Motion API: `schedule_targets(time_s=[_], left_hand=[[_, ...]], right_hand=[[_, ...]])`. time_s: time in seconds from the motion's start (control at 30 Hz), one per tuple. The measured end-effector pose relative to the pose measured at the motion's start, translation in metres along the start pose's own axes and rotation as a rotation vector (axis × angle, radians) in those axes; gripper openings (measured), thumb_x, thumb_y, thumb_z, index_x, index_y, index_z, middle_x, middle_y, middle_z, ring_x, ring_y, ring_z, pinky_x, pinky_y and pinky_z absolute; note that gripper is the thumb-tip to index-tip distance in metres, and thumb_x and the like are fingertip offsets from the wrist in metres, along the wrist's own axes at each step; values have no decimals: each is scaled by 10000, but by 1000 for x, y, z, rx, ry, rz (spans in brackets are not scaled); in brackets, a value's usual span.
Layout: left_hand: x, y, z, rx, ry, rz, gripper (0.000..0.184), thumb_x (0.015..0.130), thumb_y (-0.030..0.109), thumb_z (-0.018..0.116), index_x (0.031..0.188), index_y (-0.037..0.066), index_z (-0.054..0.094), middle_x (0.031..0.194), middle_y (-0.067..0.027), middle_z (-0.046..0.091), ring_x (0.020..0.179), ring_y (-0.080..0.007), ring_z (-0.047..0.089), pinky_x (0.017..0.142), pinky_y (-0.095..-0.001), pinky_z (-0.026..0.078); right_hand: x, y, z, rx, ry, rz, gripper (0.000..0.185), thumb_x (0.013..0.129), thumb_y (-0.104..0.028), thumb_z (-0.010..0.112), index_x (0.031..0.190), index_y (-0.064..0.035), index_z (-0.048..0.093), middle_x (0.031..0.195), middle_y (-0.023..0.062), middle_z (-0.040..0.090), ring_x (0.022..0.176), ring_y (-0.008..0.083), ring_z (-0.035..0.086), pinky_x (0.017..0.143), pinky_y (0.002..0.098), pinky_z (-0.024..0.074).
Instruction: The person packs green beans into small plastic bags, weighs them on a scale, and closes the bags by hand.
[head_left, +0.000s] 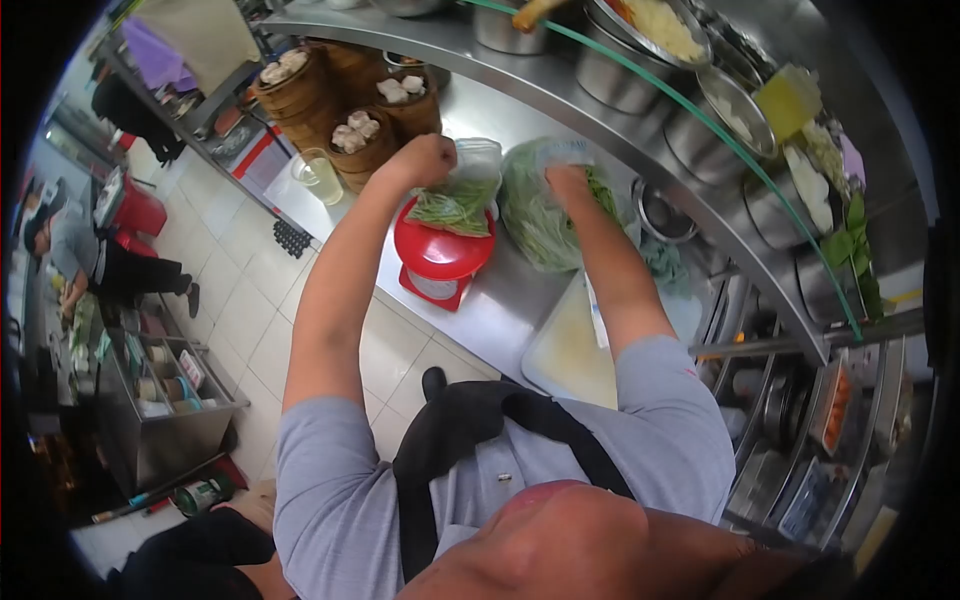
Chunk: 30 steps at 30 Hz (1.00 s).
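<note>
My left hand is closed at the upper edge of a small clear plastic bag. Thin green vegetable pieces fill its lower part, and it rests on the red pan of a kitchen scale. To the right stands a larger clear plastic bag with more of the green vegetable in it. My right hand reaches into its top; the fingers are hidden by plastic and greens, so their grip does not show.
Stacked bamboo steamers with dumplings and a plastic cup stand left of the scale. A cutting board lies nearer my body. A steel shelf with metal pots overhangs the counter. Another person works at the far left.
</note>
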<state>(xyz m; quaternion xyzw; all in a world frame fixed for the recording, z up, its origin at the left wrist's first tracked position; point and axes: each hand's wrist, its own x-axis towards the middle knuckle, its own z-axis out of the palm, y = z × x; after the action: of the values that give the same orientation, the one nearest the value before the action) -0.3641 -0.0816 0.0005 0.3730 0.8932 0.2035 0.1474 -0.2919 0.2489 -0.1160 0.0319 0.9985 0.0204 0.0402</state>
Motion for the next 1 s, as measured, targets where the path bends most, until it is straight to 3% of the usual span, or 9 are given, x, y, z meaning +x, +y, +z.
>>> schedule_targets(time_s=[0.1,0.17,0.23,0.4,0.47,0.57,0.67,0.83,1.0], left_hand=[[-8,2,13,-264,223,-104,427,906,285,706,1255,43,667,1212,-247,699,1094,-375,689,938,-419,537],[19,-10,29,-406,417,-234,443,914,283,715,1277,39,649,1172,-193,718,1038,-338,695,909,-417,540],[23,17,17,-861,391,-653,466,906,288,746,1278,29,639,1141,-142,719,988,-314,686,873,-407,532],[21,-14,22,-851,80,-273,260,949,165,682,1169,26,677,995,-60,701,912,-179,644,828,-295,483],[-9,19,4,-872,372,-80,157,966,71,603,1089,14,682,924,-35,683,893,-134,632,814,-262,477],[-58,59,-20,-580,429,-2,124,970,53,588,1039,13,682,920,-31,680,897,-127,641,823,-256,481],[-120,104,-29,-445,422,-13,121,910,1,625,1014,25,680,945,-63,682,952,-192,655,864,-312,497],[-189,144,-24,70,519,351,232,812,-69,658,1010,50,682,974,-124,659,1056,-352,607,925,-434,496],[-215,134,-17,184,559,354,186,833,-6,693,1008,50,665,997,-101,660,1083,-332,602,962,-440,486]], right_hand=[[-8,-2,-4,53,-99,105,258,873,-141,647,1076,-28,758,1153,204,738,1089,360,704,962,491,523],[-14,2,-3,85,131,36,197,863,-131,655,1000,-45,767,1079,197,752,1042,332,720,921,479,530],[-14,0,-1,66,118,63,172,856,-129,655,961,-51,766,1071,189,755,1034,326,722,925,479,528],[-23,5,2,191,109,81,133,833,-122,663,886,-49,761,1073,173,760,1031,311,727,930,498,522],[-18,14,5,99,141,4,200,854,-143,654,996,-53,761,1028,180,756,987,364,728,856,457,560],[-22,16,4,163,271,68,149,845,-141,671,942,-45,730,984,174,757,971,360,732,843,462,558],[-38,21,-17,84,186,-17,151,832,-142,693,934,-31,704,966,185,750,968,366,731,852,474,559],[-90,23,-50,232,195,-60,228,817,-159,727,991,-23,669,947,212,734,947,411,715,827,505,557],[-134,11,-88,257,172,-40,271,856,-213,745,1016,-21,640,1007,230,725,978,412,705,864,511,556]])
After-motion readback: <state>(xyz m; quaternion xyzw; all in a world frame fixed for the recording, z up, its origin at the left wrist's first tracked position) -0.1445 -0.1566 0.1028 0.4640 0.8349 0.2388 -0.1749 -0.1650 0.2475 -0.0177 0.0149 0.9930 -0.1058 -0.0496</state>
